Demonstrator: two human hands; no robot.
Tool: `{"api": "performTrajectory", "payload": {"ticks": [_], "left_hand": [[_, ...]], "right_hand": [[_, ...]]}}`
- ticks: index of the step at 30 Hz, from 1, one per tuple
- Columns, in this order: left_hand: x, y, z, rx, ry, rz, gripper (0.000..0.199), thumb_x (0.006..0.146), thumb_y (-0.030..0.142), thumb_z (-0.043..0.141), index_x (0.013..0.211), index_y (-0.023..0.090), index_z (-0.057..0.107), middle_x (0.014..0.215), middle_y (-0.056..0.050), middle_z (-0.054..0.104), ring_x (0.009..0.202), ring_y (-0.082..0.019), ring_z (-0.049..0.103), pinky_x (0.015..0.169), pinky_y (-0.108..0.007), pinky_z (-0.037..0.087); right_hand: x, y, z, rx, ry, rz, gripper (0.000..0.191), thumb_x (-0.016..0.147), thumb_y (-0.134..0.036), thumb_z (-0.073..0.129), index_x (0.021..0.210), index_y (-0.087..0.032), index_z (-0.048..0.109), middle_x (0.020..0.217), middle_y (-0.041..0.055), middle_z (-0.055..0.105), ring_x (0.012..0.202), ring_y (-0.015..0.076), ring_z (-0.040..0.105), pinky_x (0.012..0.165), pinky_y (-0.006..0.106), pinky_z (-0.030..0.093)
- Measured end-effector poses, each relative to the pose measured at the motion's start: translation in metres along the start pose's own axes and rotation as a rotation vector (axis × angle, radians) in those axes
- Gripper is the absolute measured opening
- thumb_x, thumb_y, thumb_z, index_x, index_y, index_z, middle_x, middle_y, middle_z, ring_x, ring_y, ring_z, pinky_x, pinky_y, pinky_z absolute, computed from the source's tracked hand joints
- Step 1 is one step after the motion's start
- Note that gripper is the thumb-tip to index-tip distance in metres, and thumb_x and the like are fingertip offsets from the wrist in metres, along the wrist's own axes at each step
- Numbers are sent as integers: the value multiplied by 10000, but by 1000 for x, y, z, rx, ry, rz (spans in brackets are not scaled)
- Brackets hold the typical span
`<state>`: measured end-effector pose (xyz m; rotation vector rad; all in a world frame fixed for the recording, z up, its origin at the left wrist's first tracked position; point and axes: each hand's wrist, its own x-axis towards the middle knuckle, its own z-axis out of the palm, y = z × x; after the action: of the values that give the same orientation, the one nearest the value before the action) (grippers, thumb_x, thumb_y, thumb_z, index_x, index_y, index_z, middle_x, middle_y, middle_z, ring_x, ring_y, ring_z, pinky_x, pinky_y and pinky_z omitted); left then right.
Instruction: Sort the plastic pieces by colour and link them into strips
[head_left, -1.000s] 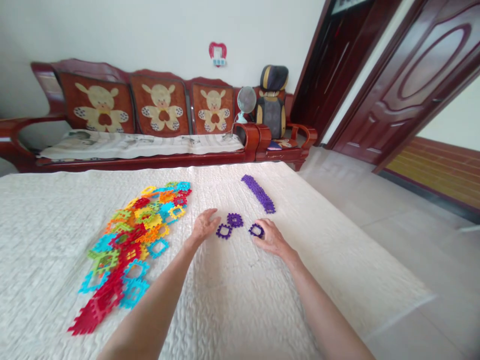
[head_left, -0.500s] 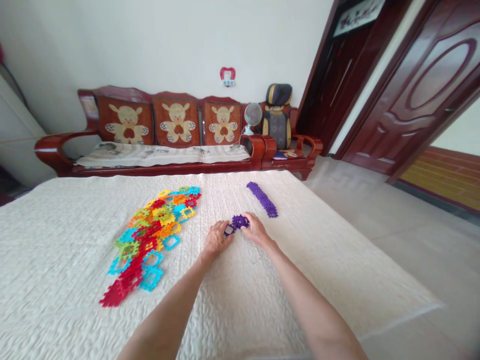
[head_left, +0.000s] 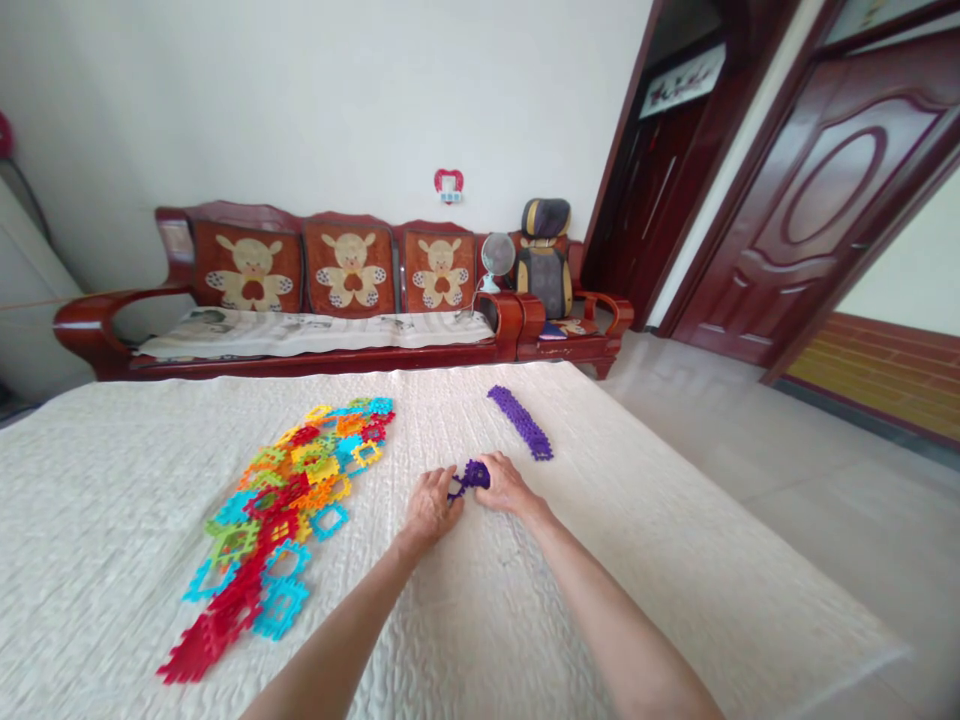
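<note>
Left hand, head view: I am pinching an open-centred purple piece (head_left: 455, 488) between the thumb and fingers of the left hand (head_left: 433, 503).
Right hand, head view: with the right hand (head_left: 510, 482) I am gripping a solid-looking purple piece (head_left: 476, 474), my fingers partly hiding it.
Purple join: both pieces are meeting between the hands, inward from the far edge of the white quilt (head_left: 645, 570).
Purple strip (head_left: 520, 424): lying near the quilt's far right corner.
Coloured pile (head_left: 287, 492): spreading leftward of me, from near the far edge.
</note>
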<state>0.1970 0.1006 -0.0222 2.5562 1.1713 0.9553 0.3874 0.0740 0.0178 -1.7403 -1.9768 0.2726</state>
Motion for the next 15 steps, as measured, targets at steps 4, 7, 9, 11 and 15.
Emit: {"api": "performTrajectory", "payload": {"ticks": [4,7,9,11,15], "left_hand": [[20,19,6,23,-84,-61,494,762,216,573,1244,115,538,1129,-153,644,1049,-275,592,964,-431,440],[34,36,16,-6,-132,-34,477,758,199,567,1231,133,550,1117,-138,648,1042,-258,603,967,-414,440],[38,43,25,-37,-145,9,480,753,186,566,1231,155,550,1136,-127,643,1058,-248,604,971,-405,446],[39,42,33,-71,-121,55,499,750,199,579,1247,178,536,1205,-125,620,1107,-250,590,984,-410,452],[33,15,35,-96,15,59,466,795,271,580,1248,177,524,1289,-143,580,1214,-269,537,1023,-448,442]], "right_hand": [[-11,19,-8,-1,16,34,540,631,-181,634,1167,-152,573,1112,122,585,1059,247,551,923,367,447],[-19,36,-18,-5,36,42,552,624,-146,625,1172,-170,562,1110,104,583,1064,233,553,937,360,446],[-24,44,-23,-6,53,30,567,626,-120,611,1187,-174,549,1141,105,571,1111,234,536,983,366,426],[-29,51,-27,6,91,27,571,632,-126,614,1195,-179,541,1205,112,537,1177,242,503,1033,378,397],[-38,61,-30,68,212,85,538,678,-211,621,1209,-184,533,1235,112,499,1184,237,507,1045,385,400]]}}
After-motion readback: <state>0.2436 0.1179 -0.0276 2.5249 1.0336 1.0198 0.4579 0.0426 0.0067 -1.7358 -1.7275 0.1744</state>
